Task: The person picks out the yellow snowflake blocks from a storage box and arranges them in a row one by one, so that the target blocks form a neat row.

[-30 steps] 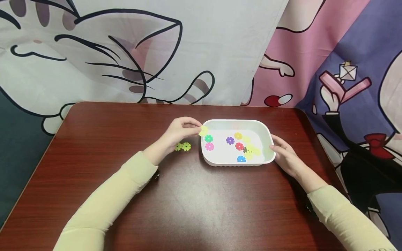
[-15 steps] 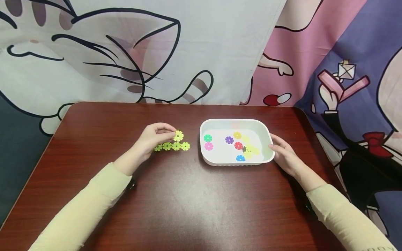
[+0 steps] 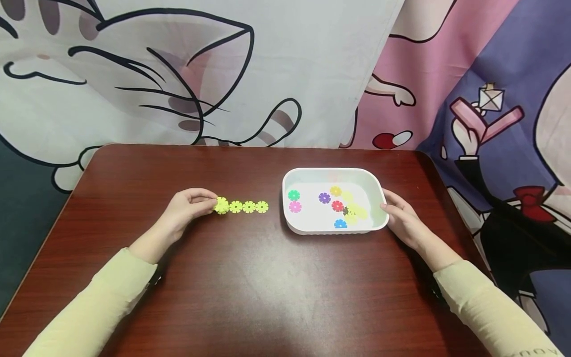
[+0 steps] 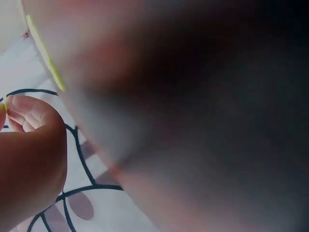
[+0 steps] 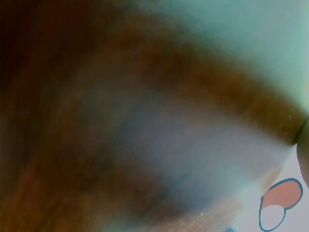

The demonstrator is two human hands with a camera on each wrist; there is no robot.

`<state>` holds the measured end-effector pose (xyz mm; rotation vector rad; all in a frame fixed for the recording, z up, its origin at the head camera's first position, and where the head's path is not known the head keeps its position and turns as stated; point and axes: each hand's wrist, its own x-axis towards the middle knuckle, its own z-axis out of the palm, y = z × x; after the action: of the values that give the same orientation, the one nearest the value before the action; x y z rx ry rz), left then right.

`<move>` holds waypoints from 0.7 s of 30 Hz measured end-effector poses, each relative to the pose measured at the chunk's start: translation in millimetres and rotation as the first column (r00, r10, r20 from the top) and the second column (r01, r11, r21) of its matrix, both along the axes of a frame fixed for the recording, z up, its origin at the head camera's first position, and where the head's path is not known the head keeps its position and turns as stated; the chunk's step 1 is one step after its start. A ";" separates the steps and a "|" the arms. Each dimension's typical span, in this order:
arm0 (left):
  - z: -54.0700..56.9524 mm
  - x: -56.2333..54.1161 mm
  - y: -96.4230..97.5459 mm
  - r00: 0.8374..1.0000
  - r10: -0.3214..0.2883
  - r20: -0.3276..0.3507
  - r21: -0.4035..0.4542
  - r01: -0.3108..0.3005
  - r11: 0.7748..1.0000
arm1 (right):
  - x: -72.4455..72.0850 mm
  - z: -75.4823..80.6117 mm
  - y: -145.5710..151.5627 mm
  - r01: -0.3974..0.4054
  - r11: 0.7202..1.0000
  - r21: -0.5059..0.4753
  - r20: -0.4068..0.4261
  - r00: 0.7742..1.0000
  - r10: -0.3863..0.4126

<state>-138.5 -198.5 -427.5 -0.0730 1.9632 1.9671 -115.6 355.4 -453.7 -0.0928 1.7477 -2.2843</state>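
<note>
Glossy desk, red-brown, wood-grained. My right hand grips the right end of a white tray: smooth, round-cornered, long axis parallel to the desk's far edge, coloured discs inside. Left of it, apart, a row of yellow-green discs, also running left to right. My left hand pinches one thin, notched, flower-shaped yellow disc at the row's left end. Beyond the far edge, cat-printed cloth.

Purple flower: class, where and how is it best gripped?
Probably pinch the purple flower by its near and far edges, from above: it lies flat inside the walled tray, with a yellow flower and a red flower close on its right.
</note>
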 end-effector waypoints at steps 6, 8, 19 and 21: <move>-8.0 0.6 -17.7 1.000 -0.010 -0.001 -0.084 0.010 0.996 | 0.0 -0.4 0.1 -0.003 1.000 -0.005 -0.009 1.000 0.003; -10.9 -0.3 -22.7 1.000 -0.016 -0.006 -0.129 0.015 0.992 | -0.1 -0.8 0.1 -0.002 1.000 -0.005 -0.006 1.000 0.002; -16.4 -8.0 -29.4 0.995 -0.056 -0.081 -0.352 0.024 0.936 | -0.6 -1.1 0.6 0.008 1.000 0.006 0.009 1.000 -0.008; -16.0 -9.7 -28.5 0.993 -0.063 -0.100 -0.403 0.017 0.915 | -0.5 -0.7 0.3 0.007 1.000 0.004 0.013 1.000 -0.007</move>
<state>-148.2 -227.0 -443.5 -0.0261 2.3953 1.5414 -116.1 355.7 -454.4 -0.0711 1.7493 -2.2813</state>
